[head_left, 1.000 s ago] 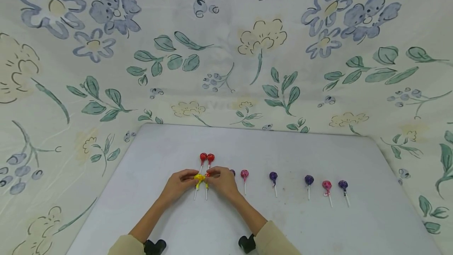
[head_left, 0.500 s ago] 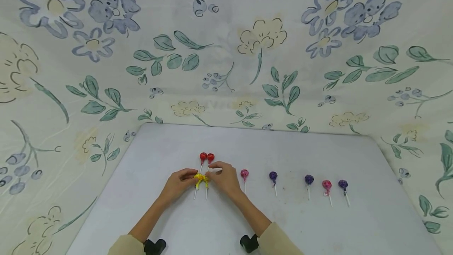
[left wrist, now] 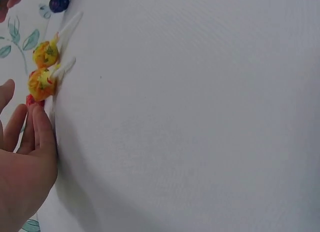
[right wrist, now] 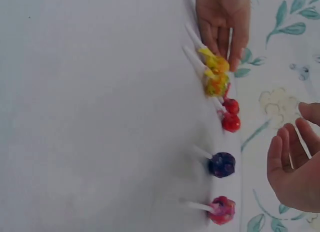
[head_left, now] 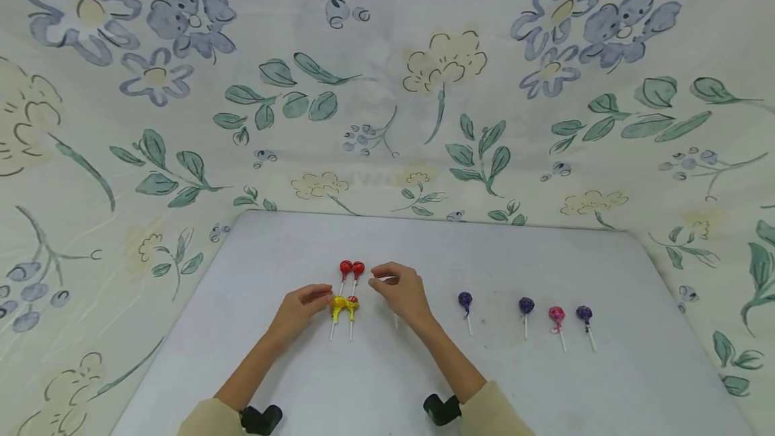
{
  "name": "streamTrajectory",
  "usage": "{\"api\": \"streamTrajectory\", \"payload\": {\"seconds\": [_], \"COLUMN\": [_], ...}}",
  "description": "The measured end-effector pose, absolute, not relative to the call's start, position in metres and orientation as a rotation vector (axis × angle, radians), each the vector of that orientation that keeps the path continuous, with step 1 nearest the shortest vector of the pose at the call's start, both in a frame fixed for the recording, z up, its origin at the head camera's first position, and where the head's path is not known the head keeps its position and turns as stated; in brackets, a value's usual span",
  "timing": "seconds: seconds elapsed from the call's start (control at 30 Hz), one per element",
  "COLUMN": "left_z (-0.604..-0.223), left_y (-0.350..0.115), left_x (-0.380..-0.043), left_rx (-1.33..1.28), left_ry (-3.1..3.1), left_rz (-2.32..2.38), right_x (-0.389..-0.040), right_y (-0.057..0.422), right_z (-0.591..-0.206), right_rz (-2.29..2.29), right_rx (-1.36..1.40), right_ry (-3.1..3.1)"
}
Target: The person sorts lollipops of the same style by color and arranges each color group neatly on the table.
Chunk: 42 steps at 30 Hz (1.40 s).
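Observation:
Two yellow-wrapped lollipops (head_left: pixel 338 304) lie side by side on the white table, sticks toward me. Just beyond them are two red lollipops (head_left: pixel 346 268), whose sticks run down to the yellow heads. My left hand (head_left: pixel 299 309) is at the left of the yellow pair, fingers relaxed, fingertips at the nearer head; whether they touch it I cannot tell. Right of the red heads hovers my right hand (head_left: pixel 404 293), fingers loosely bent and holding nothing. In the head view it covers a purple lollipop (right wrist: pixel 221 164) and a pink lollipop (right wrist: pixel 222 210), which show in the right wrist view.
Farther right on the table (head_left: pixel 484 382) lie a purple lollipop (head_left: pixel 465 300), another purple lollipop (head_left: pixel 526 305), a pink lollipop (head_left: pixel 556 315) and one more purple lollipop (head_left: pixel 584 314). A flower-patterned cloth (head_left: pixel 387 86) hangs behind the table.
My right hand has let go of the right yellow lollipop and moved up and right, away from the pair. My left hand has eased slightly left, its fingers loosening beside the left yellow lollipop.

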<state>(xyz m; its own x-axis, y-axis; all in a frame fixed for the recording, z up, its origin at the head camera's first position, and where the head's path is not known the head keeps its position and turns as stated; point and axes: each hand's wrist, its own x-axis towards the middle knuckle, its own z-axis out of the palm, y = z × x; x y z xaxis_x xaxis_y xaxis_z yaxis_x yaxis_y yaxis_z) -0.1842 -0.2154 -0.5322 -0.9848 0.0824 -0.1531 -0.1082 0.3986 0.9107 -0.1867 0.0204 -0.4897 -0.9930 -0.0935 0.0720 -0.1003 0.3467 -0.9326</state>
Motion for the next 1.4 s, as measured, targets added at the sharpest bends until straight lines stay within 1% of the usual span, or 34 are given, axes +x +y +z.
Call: {"api": "streamTrajectory", "payload": {"seconds": [0.1,0.23,0.37,0.6,1.0,1.2,1.4], "left_z": [-0.530,-0.523,-0.511,-0.496,-0.504,-0.510,-0.517], "left_y": [-0.215,-0.211,-0.199,-0.168,-0.127,-0.115,-0.105], "left_x": [-0.186,-0.186,-0.186,-0.181,-0.177,-0.179,-0.180], "left_rx": [-0.095,-0.107,-0.030,0.124,0.308,0.337,0.369], "left_ry": [2.418,2.411,2.415,2.388,2.416,2.479,2.535], "left_rz": [1.701,1.758,1.813,1.838,1.736,1.707,1.675], "right_x": [-0.187,-0.187,-0.186,-0.181,-0.172,-0.170,-0.170], "right_y": [0.028,0.042,0.059,0.096,0.142,0.157,0.165], "right_z": [-0.483,-0.478,-0.475,-0.471,-0.483,-0.494,-0.502], "right_rz": [1.799,1.782,1.773,1.785,1.775,1.774,1.729], "right_rx": [0.199,0.249,0.285,0.245,0.075,0.060,-0.064], "right_ry": [-2.581,-2.597,-2.575,-2.502,-2.530,-2.540,-2.595]}}
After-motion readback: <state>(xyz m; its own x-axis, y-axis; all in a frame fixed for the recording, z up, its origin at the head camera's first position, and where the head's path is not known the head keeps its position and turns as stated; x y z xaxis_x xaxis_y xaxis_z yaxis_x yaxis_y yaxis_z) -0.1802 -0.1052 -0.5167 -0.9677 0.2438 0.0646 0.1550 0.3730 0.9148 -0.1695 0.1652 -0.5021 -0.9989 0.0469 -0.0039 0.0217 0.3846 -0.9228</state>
